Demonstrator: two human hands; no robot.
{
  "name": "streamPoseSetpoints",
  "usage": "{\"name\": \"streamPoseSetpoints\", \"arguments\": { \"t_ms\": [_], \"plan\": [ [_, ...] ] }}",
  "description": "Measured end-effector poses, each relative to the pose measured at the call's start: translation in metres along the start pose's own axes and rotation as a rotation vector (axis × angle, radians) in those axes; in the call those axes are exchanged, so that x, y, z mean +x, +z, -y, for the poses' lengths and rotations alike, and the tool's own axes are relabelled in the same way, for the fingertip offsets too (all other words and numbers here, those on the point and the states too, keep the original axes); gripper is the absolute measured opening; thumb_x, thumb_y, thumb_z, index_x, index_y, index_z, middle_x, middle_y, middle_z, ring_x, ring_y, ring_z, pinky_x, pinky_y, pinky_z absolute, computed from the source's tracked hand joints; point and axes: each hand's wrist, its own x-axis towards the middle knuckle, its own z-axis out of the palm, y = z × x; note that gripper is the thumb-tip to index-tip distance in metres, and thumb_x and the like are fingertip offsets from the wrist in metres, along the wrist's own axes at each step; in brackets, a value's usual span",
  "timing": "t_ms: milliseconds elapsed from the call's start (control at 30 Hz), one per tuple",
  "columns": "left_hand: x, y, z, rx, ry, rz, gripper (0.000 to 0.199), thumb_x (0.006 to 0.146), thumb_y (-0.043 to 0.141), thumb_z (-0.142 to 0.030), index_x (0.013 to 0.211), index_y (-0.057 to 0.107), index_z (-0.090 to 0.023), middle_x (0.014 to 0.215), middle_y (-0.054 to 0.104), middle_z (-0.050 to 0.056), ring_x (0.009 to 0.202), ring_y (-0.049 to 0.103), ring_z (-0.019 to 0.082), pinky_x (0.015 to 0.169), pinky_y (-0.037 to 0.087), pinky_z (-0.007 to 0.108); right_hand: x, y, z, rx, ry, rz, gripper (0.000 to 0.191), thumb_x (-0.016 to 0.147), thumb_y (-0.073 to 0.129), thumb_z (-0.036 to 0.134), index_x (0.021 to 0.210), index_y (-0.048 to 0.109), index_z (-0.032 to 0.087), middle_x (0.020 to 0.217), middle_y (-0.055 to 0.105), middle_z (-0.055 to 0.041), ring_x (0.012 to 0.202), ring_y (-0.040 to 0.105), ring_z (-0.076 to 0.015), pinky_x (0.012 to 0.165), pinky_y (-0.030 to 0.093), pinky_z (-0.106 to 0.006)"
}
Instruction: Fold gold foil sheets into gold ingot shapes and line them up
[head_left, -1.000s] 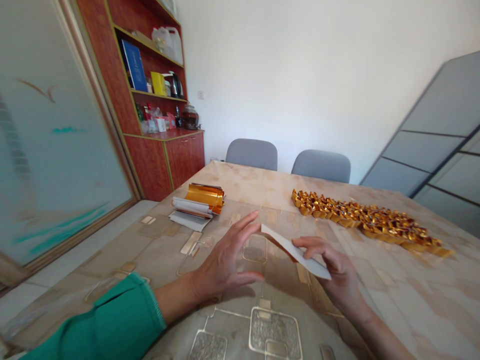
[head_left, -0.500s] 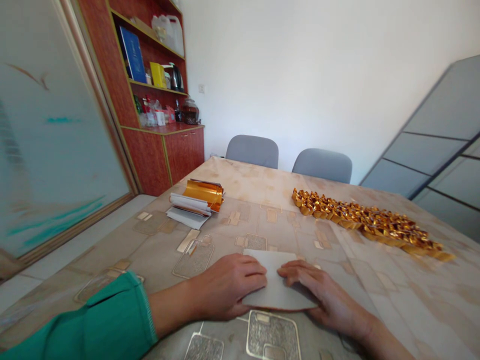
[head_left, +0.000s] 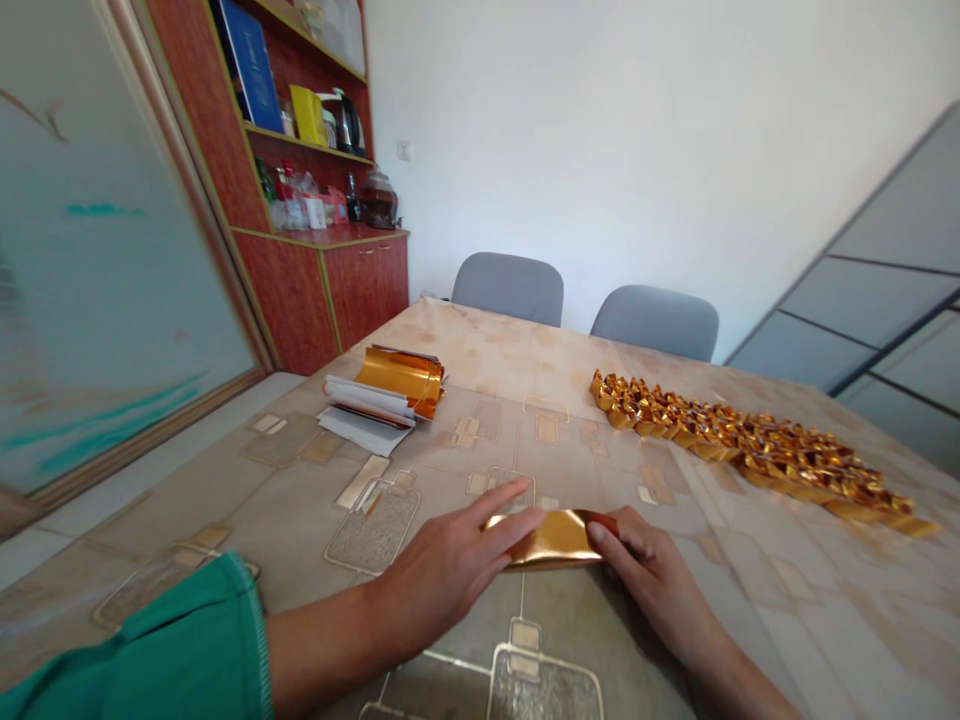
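A sheet of gold foil paper (head_left: 559,540), folded over with its shiny side out, lies in front of me at the near part of the table. My right hand (head_left: 649,565) grips its right end, the thumb on top and the other fingers behind it. Over the left end reaches my left hand (head_left: 457,560), fingers stretched and spread, one of them touching the foil. Its thumb is hidden. Farther left lies a stack of curled gold foil paper sheets (head_left: 401,370), some showing their white backs (head_left: 367,430).
Rows of folded gold foil pieces (head_left: 750,445) stretch across the right of the patterned tablecloth (head_left: 480,350). Two grey chairs (head_left: 506,288) stand at the far edge. A red-brown cabinet (head_left: 289,290) and a frosted glass door (head_left: 112,250) are on the left.
The sheet, flat with its white side up before, is now folded with gold outward. My right hand has closed on its right end; my left fingers have spread. The view has shifted slightly.
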Motion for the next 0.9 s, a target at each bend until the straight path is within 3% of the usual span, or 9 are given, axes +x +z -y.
{"name": "streamPoseSetpoints", "arguments": {
  "t_ms": [167,333,500,700,900],
  "plan": [
    [-0.001,0.005,0.003,0.135,0.062,0.037,0.027,0.096,0.055,-0.019,0.120,0.062,-0.027,0.151,0.046,0.012,0.120,0.062,0.026,0.092,0.056,0.038,0.002,0.003,-0.009,-0.166,-0.030,-0.062,0.030,0.090,0.057,0.036,0.064,0.058,0.022,0.068,0.063,-0.0026,0.069,0.058,-0.0215,0.064,0.044,-0.033],
    [-0.002,0.006,0.000,0.233,0.136,0.080,0.021,0.091,0.058,-0.016,0.110,0.067,-0.019,0.132,0.063,0.012,0.099,0.067,0.025,0.075,0.060,0.036,0.006,0.004,-0.013,-0.256,-0.020,-0.068,0.027,0.085,0.062,0.032,0.061,0.054,0.022,0.066,0.061,-0.0025,0.066,0.057,-0.0218,0.062,0.041,-0.033],
    [-0.003,0.005,-0.005,0.251,0.177,0.086,0.033,0.089,0.058,-0.014,0.122,0.060,-0.015,0.129,0.064,0.013,0.099,0.064,0.025,0.078,0.058,0.036,0.006,0.008,-0.013,-0.276,-0.037,-0.075,0.025,0.085,0.063,0.031,0.063,0.054,0.023,0.066,0.061,-0.0020,0.066,0.056,-0.0215,0.062,0.040,-0.032],
    [-0.005,0.008,-0.007,0.291,0.172,0.078,0.023,0.091,0.058,-0.019,0.113,0.064,-0.017,0.120,0.067,0.012,0.091,0.062,0.026,0.073,0.055,0.040,0.003,0.011,-0.016,-0.279,-0.042,-0.097,0.031,0.090,0.060,0.039,0.063,0.053,0.024,0.065,0.059,-0.0022,0.065,0.054,-0.0215,0.062,0.038,-0.033],
    [-0.008,0.010,-0.006,0.301,0.163,0.070,0.028,0.091,0.056,-0.015,0.118,0.062,-0.017,0.123,0.066,0.010,0.088,0.060,0.025,0.071,0.054,0.040,0.003,0.013,-0.017,-0.262,-0.027,-0.073,0.037,0.098,0.048,0.040,0.065,0.053,0.023,0.066,0.058,-0.0029,0.066,0.054,-0.0218,0.063,0.038,-0.033]
  ]
}}
